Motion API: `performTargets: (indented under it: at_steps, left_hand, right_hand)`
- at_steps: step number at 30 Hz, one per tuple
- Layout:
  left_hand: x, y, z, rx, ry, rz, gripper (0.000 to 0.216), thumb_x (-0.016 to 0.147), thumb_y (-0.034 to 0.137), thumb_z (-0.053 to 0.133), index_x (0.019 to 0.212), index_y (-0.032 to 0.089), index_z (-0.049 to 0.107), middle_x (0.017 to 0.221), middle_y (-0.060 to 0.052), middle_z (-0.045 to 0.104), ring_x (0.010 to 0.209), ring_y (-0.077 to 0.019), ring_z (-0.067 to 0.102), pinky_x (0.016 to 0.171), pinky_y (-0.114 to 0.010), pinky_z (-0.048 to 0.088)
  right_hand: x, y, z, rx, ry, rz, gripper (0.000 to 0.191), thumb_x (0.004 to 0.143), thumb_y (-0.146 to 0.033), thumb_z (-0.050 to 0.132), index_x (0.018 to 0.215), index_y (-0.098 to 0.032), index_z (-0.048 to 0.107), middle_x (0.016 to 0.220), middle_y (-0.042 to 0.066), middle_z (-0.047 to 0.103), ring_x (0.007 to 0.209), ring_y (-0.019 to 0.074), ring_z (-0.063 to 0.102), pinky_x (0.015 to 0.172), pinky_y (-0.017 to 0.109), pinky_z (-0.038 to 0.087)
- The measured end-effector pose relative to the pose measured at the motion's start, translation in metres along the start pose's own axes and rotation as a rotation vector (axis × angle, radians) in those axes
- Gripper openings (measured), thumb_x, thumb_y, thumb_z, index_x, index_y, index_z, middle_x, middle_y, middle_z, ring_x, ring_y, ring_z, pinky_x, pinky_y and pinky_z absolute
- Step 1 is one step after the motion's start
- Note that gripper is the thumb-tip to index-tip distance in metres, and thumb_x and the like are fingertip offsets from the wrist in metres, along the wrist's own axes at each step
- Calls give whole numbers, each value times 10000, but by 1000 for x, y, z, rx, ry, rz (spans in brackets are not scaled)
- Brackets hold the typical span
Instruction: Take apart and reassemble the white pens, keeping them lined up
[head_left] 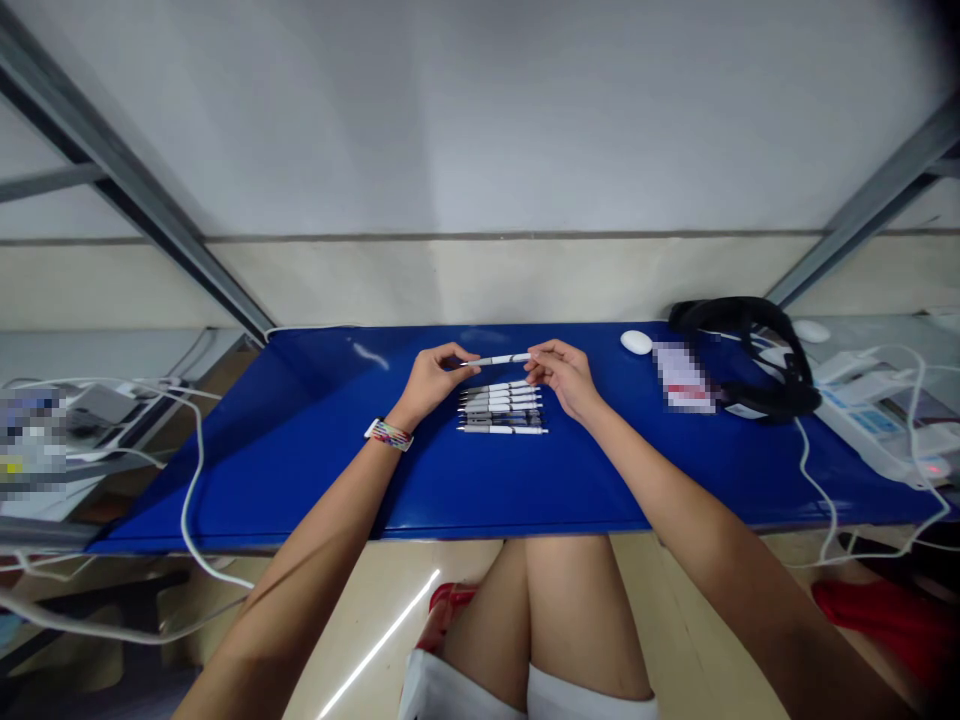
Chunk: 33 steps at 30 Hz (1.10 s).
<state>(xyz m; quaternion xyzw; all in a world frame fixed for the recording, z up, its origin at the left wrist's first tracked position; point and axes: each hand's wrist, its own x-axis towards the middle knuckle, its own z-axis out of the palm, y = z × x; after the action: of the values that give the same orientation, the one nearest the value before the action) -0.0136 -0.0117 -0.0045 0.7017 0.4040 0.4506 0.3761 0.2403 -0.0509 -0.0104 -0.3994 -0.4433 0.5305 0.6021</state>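
A white pen (499, 360) is held level just above the blue table top (315, 470). My left hand (433, 381) pinches its left end and my right hand (561, 375) pinches its right end. Directly beneath, between my two hands, several white and dark pens (501, 409) lie side by side in a neat row on the blue surface. A colourful band (388, 434) sits on my left wrist.
A white mouse (636, 342) and a black headset (750, 360) lie at the back right. White cables (817, 480) and a power strip (874, 425) trail off the right edge. Another cable (191, 480) hangs over the left edge. Metal frame struts rise at both sides.
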Motion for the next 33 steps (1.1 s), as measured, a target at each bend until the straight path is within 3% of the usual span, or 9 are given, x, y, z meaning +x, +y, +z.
performTargets:
  at_steps: [3, 7, 12, 18, 24, 29, 33]
  left_hand:
    - [-1, 2, 0, -49, 0, 27, 274, 736, 355, 914, 914, 188, 791, 956, -71, 814, 845, -208, 732, 811, -358, 579]
    - [-3, 9, -2, -110, -128, -61, 404, 799, 401, 883, 1137, 199, 791, 963, -79, 824, 884, -220, 758, 838, -367, 586]
    - [-2, 8, -2, -42, -49, -52, 285, 821, 479, 857, 875, 200, 838, 896, -79, 825, 830, -224, 740, 825, -379, 576]
    - [-2, 4, -2, -1, 40, 55, 265, 764, 460, 912, 822, 217, 826, 959, -88, 821, 957, -265, 749, 940, -436, 570]
    - [-3, 10, -1, -33, 60, 68, 264, 742, 421, 925, 814, 201, 798, 968, -90, 815, 970, -264, 750, 978, -454, 569]
    - [-1, 10, 2, -134, 74, 57, 276, 739, 376, 921, 856, 184, 761, 939, -75, 803, 908, -228, 747, 936, -423, 592]
    - [0, 8, 4, -186, 83, 51, 339, 729, 381, 923, 930, 178, 740, 966, -74, 793, 910, -217, 742, 926, -409, 599]
  right_hand:
    - [0, 1, -1, 1, -20, 9, 292, 762, -422, 882, 885, -206, 728, 755, 33, 754, 621, 171, 702, 610, 301, 555]
    - [1, 1, -2, 17, -13, -8, 304, 756, -423, 888, 894, -210, 720, 758, 27, 750, 620, 163, 691, 628, 306, 559]
    - [1, 3, -1, -12, -27, -11, 279, 770, -417, 880, 891, -212, 735, 751, 28, 749, 603, 163, 682, 595, 298, 543]
    - [-1, 1, 1, 17, -16, 28, 224, 759, -380, 862, 835, -211, 737, 704, 24, 727, 555, 146, 630, 548, 286, 521]
    - [0, -5, -1, 107, -39, 139, 250, 739, -366, 881, 875, -209, 743, 686, 10, 704, 521, 123, 572, 507, 260, 483]
    - [2, -10, -4, 332, -162, 327, 378, 868, -479, 753, 1103, -183, 768, 894, 78, 779, 651, 157, 634, 571, 275, 553]
    - [2, -11, -5, 357, -197, 299, 381, 908, -446, 702, 1181, -186, 754, 1043, 98, 800, 735, 170, 669, 604, 279, 583]
